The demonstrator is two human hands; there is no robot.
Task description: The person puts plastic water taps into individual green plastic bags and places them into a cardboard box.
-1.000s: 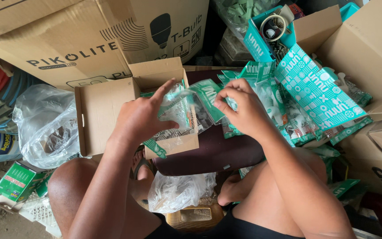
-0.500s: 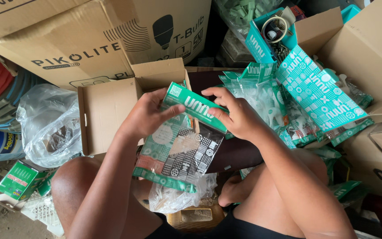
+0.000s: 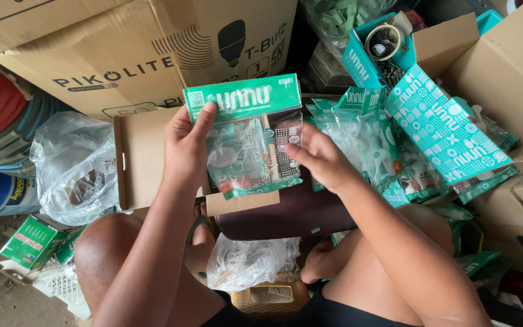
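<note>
Left hand (image 3: 184, 145) fingers pinch green-headed packet (image 3: 246, 136) top corner — right hand (image 3: 321, 158) fingers loose, touching its side.

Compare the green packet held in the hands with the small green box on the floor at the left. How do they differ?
The packet is a flat clear bag with a green card top, so small parts show through; the green box is opaque card. The packet is held up by the left hand, with the right hand touching it; the box lies untouched on the floor. The packet looks larger in the picture. Both are green with light print.
</note>
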